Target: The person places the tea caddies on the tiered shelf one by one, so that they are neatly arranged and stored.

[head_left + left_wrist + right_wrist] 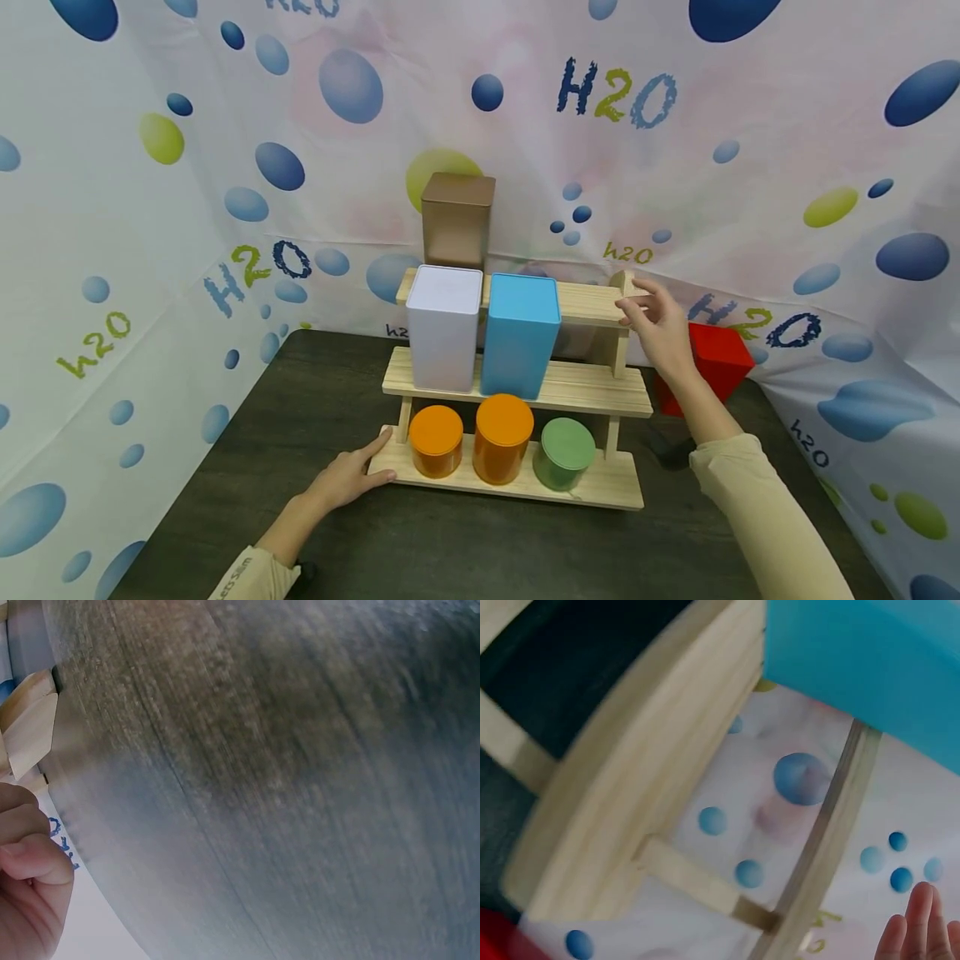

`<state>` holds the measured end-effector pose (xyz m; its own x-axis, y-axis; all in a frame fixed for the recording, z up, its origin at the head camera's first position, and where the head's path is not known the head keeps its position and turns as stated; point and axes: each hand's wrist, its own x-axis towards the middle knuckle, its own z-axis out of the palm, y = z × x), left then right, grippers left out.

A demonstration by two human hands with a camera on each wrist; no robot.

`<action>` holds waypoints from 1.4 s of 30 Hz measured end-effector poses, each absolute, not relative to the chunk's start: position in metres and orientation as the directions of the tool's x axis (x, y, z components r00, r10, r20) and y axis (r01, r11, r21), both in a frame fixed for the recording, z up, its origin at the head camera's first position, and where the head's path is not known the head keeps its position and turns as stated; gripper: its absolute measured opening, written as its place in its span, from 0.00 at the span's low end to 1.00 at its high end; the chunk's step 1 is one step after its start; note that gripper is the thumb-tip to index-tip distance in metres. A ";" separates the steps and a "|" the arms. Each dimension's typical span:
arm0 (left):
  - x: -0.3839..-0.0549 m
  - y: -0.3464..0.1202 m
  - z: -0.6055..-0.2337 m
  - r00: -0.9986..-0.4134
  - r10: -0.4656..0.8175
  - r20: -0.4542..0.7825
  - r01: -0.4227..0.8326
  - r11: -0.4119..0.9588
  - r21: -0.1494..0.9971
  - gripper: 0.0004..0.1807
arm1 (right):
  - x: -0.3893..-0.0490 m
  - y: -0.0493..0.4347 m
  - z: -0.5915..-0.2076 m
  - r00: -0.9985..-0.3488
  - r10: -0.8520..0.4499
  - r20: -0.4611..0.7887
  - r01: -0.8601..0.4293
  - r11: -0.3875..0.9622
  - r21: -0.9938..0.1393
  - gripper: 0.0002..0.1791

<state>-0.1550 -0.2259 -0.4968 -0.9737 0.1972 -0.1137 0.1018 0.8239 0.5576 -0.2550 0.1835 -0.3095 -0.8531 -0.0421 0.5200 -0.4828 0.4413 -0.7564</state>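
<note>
Here we see a three-tier wooden shelf rack (592,392) standing on a dark table (420,550), with both hands at its edges. Our left hand (347,478) lies flat on the table with straight fingers, its fingertips touching the left front corner of the rack's lowest board. Our right hand (660,327) is up at the right end of the top board, fingers loosely spread and touching the post there; it grips nothing that we can make out.

Just right of the left hand, on the lowest board, stand two orange round tins (437,440) (502,437) and then a green round tin (566,452). Above them, on the middle board, a white square tin (444,327) and a blue square tin (521,333) stand side by side, between the two hands. A brown square tin (457,218) stands on the top board, well left of the right hand. A red box (718,360) sits on the table just behind the right wrist.

In the right wrist view the blue tin (870,660) and the rack's boards (637,780) show close and blurred, with fingertips (919,930) at the lower edge. The left wrist view shows mostly the table (285,787) and curled fingers (30,855).
</note>
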 end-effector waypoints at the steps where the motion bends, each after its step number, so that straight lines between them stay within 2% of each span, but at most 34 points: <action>1: -0.155 -0.226 -0.497 -0.973 0.200 -0.112 0.105 0.823 0.558 0.41 | -0.251 0.186 -0.311 -0.850 -0.013 0.526 -0.478 0.438 -0.762 0.20; 7: -0.155 -0.226 -0.498 -0.975 0.187 -0.119 0.089 0.822 0.562 0.42 | -0.253 0.221 -0.339 -0.828 0.193 0.526 -0.438 0.361 -0.823 0.15; 10: -0.155 -0.227 -0.497 -0.976 0.180 -0.123 0.080 0.819 0.568 0.42 | -0.258 0.241 -0.354 -0.831 0.282 0.480 -0.366 0.373 -0.853 0.15; 16: -0.155 -0.227 -0.498 -0.973 0.194 -0.129 0.085 0.810 0.580 0.42 | -0.258 0.269 -0.375 -0.814 0.415 0.406 -0.231 0.409 -0.883 0.21; 22: -0.155 -0.226 -0.500 -0.974 0.186 -0.126 0.080 0.810 0.581 0.42 | -0.258 0.284 -0.395 -0.760 0.551 0.345 -0.064 0.464 -0.883 0.26; 27: -0.155 -0.226 -0.500 -0.975 0.179 -0.134 0.070 0.813 0.578 0.42 | -0.262 0.294 -0.411 -0.712 0.643 0.283 0.059 0.456 -0.888 0.29; 31: -0.156 -0.226 -0.501 -0.971 0.192 -0.142 0.074 0.806 0.588 0.42 | -0.266 0.302 -0.421 -0.696 0.685 0.216 0.146 0.430 -0.891 0.33; 37: -0.159 -0.229 -0.502 -0.971 0.212 -0.111 0.110 0.808 0.579 0.43 | -0.271 0.310 -0.428 -0.717 0.692 0.082 0.254 0.369 -0.894 0.42; 42: -0.158 -0.229 -0.501 -0.970 0.204 -0.132 0.092 0.810 0.579 0.43 | -0.277 0.314 -0.432 -0.748 0.663 0.014 0.317 0.376 -0.871 0.48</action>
